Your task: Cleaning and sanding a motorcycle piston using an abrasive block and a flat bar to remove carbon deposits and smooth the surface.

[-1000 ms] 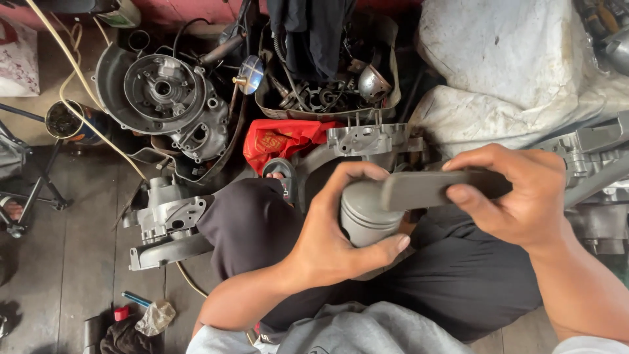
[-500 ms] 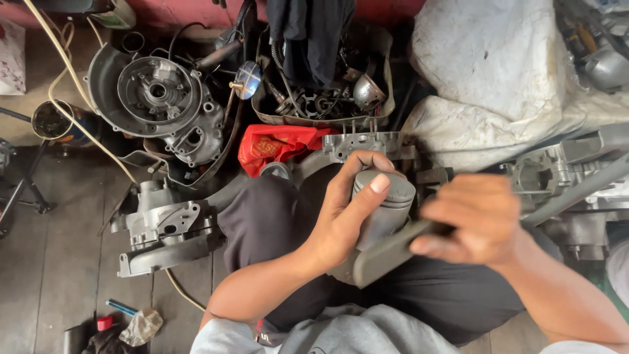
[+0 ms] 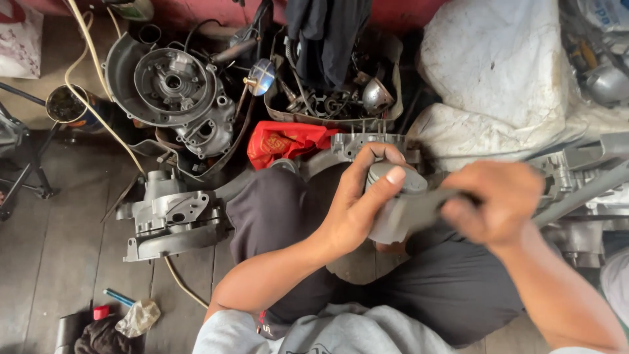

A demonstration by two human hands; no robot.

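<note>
Strip (image 3: 419,206) swung level across upright piston (image 3: 393,210)

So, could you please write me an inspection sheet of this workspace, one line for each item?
Surface: dark wooden floor; the person sits on it.
Job's things: grey metal cylinder gripped in the left hand; flat grey tool in the right hand, laid against the cylinder, blurred.
Clutter: round engine casing, smaller grey casing, red cloth, tray of metal parts, rag.
Grippers: both hands closed on their things.
Cables: pale hose running across the floor; black wires by the casing.
Surroundings: white sack, more engine parts at right.
</note>
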